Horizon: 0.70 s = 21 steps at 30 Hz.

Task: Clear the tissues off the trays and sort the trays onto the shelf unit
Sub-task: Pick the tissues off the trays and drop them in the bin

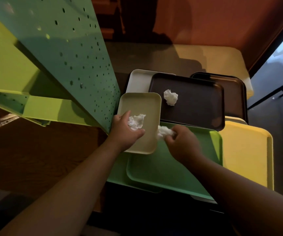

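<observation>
Several trays lie overlapped on a dark table. My left hand (126, 132) is curled around a crumpled tissue (137, 121) over the small beige tray (151, 106). My right hand (182, 142) pinches a second tissue (163, 132) at the far edge of the green tray (171, 167). A third tissue (170, 97) rests on the dark brown tray (198, 103). A white tray (137, 79), another dark tray (234, 86) and a yellow tray (246, 150) lie around them. The green perforated shelf unit (65, 53) stands to the left.
The shelf unit's yellow-green shelves (4, 65) jut out at the left, close to the beige tray. An orange wall (222, 23) rises behind the table. A cream cushioned seat (222, 58) sits beyond the trays. Wooden floor (35, 150) shows at lower left.
</observation>
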{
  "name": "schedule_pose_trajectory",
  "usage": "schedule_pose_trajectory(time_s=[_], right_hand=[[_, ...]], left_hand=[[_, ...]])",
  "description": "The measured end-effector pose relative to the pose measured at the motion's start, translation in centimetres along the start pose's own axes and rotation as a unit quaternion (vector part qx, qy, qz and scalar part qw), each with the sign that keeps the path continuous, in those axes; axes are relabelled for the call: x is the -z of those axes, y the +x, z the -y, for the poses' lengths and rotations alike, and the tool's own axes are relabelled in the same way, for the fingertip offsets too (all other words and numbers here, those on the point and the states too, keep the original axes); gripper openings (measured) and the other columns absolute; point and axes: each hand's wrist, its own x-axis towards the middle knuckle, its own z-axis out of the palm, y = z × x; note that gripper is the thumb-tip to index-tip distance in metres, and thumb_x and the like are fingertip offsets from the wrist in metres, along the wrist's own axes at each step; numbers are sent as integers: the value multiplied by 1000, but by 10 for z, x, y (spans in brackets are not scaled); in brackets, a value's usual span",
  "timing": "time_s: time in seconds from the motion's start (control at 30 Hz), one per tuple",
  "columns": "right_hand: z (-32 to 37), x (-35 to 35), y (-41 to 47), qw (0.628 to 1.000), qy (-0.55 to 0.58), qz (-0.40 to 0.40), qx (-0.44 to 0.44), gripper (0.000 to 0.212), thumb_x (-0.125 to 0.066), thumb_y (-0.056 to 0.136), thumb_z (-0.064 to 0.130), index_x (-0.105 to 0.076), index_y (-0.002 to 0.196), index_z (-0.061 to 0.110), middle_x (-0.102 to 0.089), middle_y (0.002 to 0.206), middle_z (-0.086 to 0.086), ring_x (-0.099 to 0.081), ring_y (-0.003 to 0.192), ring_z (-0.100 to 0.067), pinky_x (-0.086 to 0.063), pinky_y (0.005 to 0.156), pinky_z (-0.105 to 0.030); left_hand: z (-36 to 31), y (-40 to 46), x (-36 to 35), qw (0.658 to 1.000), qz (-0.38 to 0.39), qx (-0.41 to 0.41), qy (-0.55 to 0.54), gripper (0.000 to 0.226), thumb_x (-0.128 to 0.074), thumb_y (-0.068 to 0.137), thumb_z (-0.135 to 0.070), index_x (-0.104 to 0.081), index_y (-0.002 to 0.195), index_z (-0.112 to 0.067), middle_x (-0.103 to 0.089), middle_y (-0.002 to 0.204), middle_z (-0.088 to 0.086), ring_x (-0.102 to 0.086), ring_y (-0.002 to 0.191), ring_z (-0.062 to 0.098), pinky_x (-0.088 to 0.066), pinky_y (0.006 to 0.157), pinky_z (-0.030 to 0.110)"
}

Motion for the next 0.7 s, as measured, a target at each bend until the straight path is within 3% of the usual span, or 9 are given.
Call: schedule_pose_trajectory(time_s=[0.17, 0.27, 0.33, 0.4, 0.47, 0.57, 0.63, 0.7], right_hand=[[14, 1, 19, 999, 46, -25, 5, 7, -64, 85, 30, -60, 84, 24, -60, 80, 0, -54, 65, -17, -38, 57, -29], [16, -2, 26, 997, 71, -18, 1, 7, -65, 86, 29, -62, 91, 25, -63, 83, 0, -55, 67, -16, -43, 59, -30], [19, -2, 27, 994, 106, -14, -4, 15, -65, 87, 27, -62, 101, 28, -64, 86, 4, -57, 69, -13, -49, 61, -32], [22, 1, 28, 989, 147, -19, -4, 22, -65, 88, 23, -60, 108, 30, -64, 85, 7, -56, 66, -9, -49, 60, -32], [26, 4, 30, 982, 188, -23, 4, 23, -64, 89, 19, -61, 109, 29, -65, 84, 6, -54, 62, -7, -48, 57, -30], [35, 5, 30, 978, 206, -3, 26, 18, -63, 91, 21, -62, 107, 29, -66, 94, 1, -62, 72, -12, -56, 65, -35], [41, 5, 31, 981, 186, 29, 38, 9, -61, 93, 22, -62, 102, 25, -61, 98, 1, -63, 81, -17, -59, 74, -41], [39, 8, 38, 985, 154, 56, 56, 11, -63, 92, 22, -65, 103, 19, -55, 105, 2, -60, 89, -18, -59, 83, -42]], left_hand=[[8, 29, -13, 990, 16, -17, 139, 91, -72, 76, -52, -24, 152, -37, -22, 149, 7, -43, 129, 28, -45, 104, 44], [7, 40, -15, 974, 23, -18, 225, 55, -58, 87, -49, -47, 135, -26, -37, 138, 11, -54, 109, 30, -51, 90, 44], [0, 44, -13, 975, 6, -26, 221, 36, -50, 91, -43, -56, 117, -19, -47, 125, 10, -57, 91, 27, -52, 77, 39], [-15, 42, -10, 993, 7, -20, 117, 31, -48, 92, -38, -58, 111, -16, -56, 112, 8, -59, 83, 24, -51, 69, 37], [-35, 36, -9, 996, 48, 13, -80, 28, -47, 94, -35, -61, 108, -15, -64, 102, 9, -65, 87, 28, -57, 73, 45], [-65, 22, -11, 945, 130, 62, -295, 29, -46, 98, -35, -58, 116, -17, -64, 106, 12, -63, 96, 32, -60, 75, 51], [-74, 20, -17, 925, 145, 62, -347, 25, -49, 99, -37, -57, 118, -24, -65, 107, 12, -65, 91, 27, -57, 64, 39], [-77, 24, -24, 932, 112, 40, -343, 20, -57, 96, -31, -61, 115, -26, -68, 105, 11, -68, 90, 25, -58, 64, 36]])
